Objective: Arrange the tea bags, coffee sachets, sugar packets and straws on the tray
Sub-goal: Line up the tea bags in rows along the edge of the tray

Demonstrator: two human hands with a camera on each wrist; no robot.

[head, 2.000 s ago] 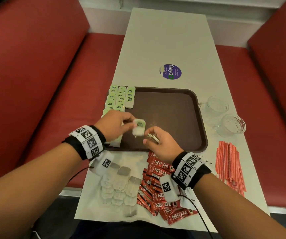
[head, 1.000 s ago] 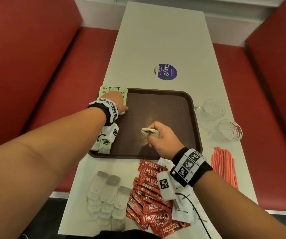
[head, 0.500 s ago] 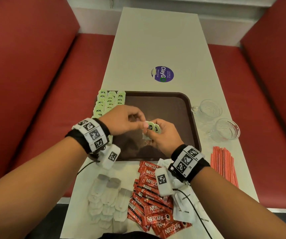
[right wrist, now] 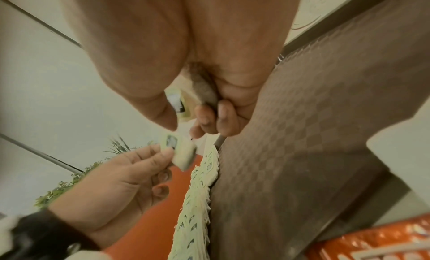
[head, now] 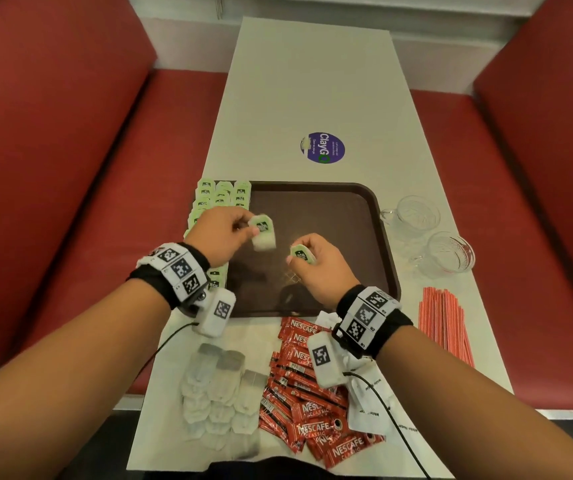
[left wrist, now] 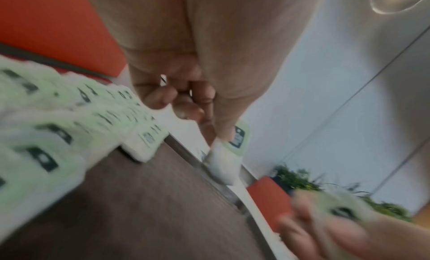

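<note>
- Pinched by the left hand (head: 221, 233), one tea bag (head: 263, 233) hangs over the tray (head: 387, 258), its long axis pointing down.
- Green rows (head: 221, 197) lie just left, nearest this hand.
- Right hand (head: 319, 268) grips a small stack of bags (head: 301, 254) beside it.

The left hand (head: 221, 233) hides part of the tea bag rows (head: 221, 197), which blur in the left wrist view; sugar packets (head: 368, 396) lie half-hidden under the right wrist.
</note>
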